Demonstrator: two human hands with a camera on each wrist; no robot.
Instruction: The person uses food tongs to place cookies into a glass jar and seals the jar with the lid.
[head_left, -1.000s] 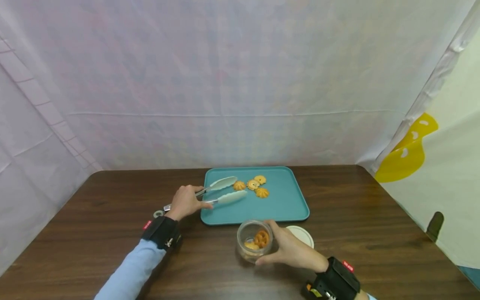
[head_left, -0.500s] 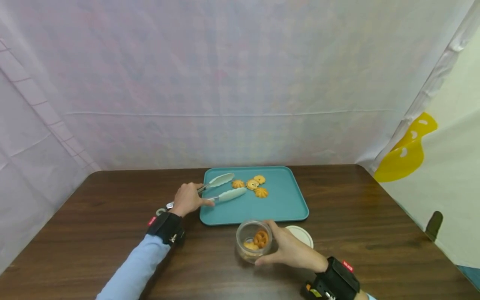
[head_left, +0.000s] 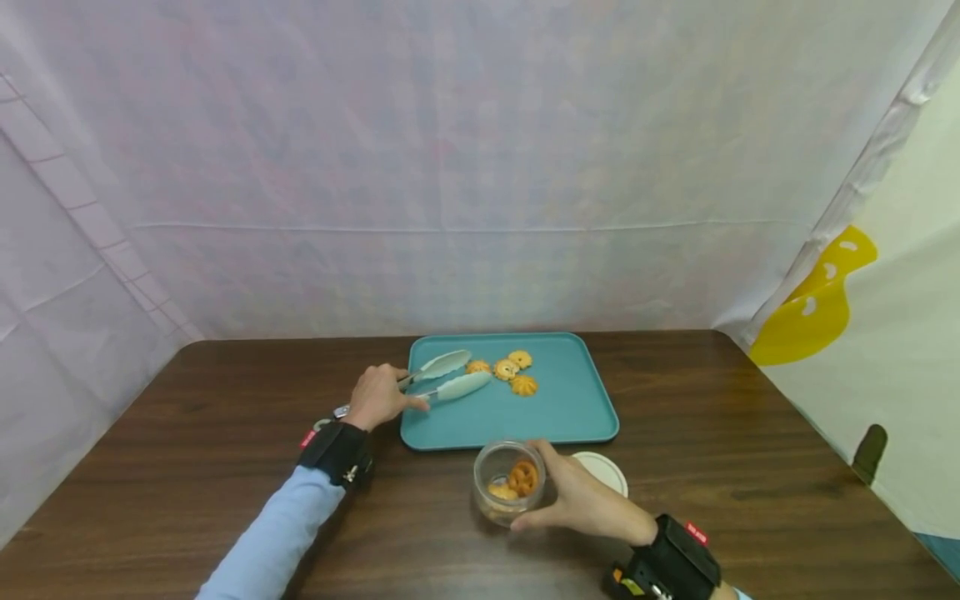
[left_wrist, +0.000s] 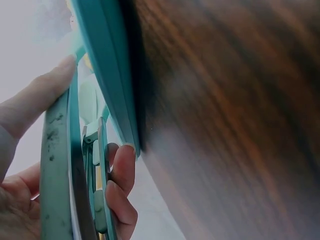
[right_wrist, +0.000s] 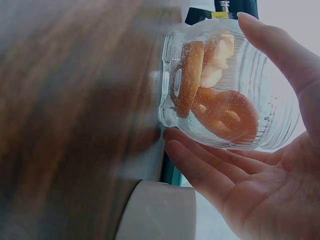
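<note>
My left hand (head_left: 377,397) holds a pair of tongs (head_left: 462,386) with pale, scalloped heads, spread apart over the left part of a teal tray (head_left: 558,418). The tong tips are close to the leftmost flower-shaped cookie (head_left: 477,366), partly hiding it. In the left wrist view, thumb and fingers lie on opposite sides of the tongs' handles (left_wrist: 55,165). My right hand (head_left: 583,498) grips a clear glass jar (head_left: 480,482) standing uncovered on the table. A pretzel-shaped cookie (right_wrist: 189,80) and other cookies lie inside, plain in the right wrist view.
More cookies (head_left: 523,385) lie grouped near the tray's middle. A round whitish lid (head_left: 603,472) rests on the dark wooden table (head_left: 225,467) beside the right hand. Pale curtains (head_left: 450,167) hang behind the table, and a yellow shape (head_left: 806,321) shows at the right.
The left hand has shifted slightly right and away from me. The tongs' nearer head has risen towards the other, narrowing the gap beside the leftmost cookie. Right hand and jar stay put.
</note>
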